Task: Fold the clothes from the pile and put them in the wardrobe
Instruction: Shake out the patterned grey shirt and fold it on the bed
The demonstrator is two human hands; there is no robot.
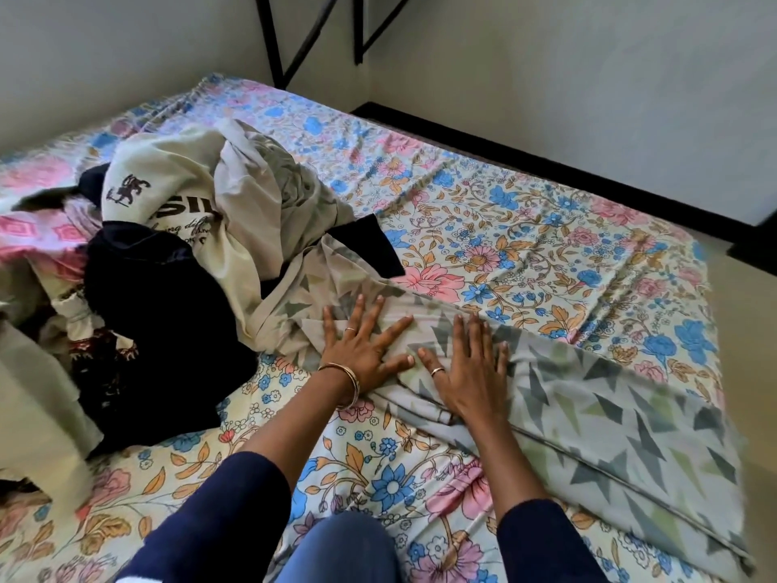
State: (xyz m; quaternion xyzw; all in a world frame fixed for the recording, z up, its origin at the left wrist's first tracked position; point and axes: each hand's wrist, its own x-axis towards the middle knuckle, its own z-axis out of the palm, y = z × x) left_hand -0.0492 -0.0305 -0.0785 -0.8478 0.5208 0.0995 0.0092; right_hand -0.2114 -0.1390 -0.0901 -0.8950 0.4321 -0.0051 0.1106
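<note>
While both hands lie flat with fingers spread, left hand (363, 345) and right hand (466, 370) press the grey triangle-print cloth (588, 397) onto the bed (525, 229), likely smoothing creases before folding; just left of this cloth waits the pile (176, 229)

We can't see how many garments make up the pile (168, 229); the navy pieces merge into one dark mass w/o visible edges. The cream top's (176, 178) print is partly buried in folds, so only a few letters read. At the left edge a pale cloth (38, 418) is blurred and cut off; can't tell what it is. The patterned cloth (609, 414) runs under both palms, its upper end lost under the pile. The black frame (361, 31) is cropped at the top.
</note>
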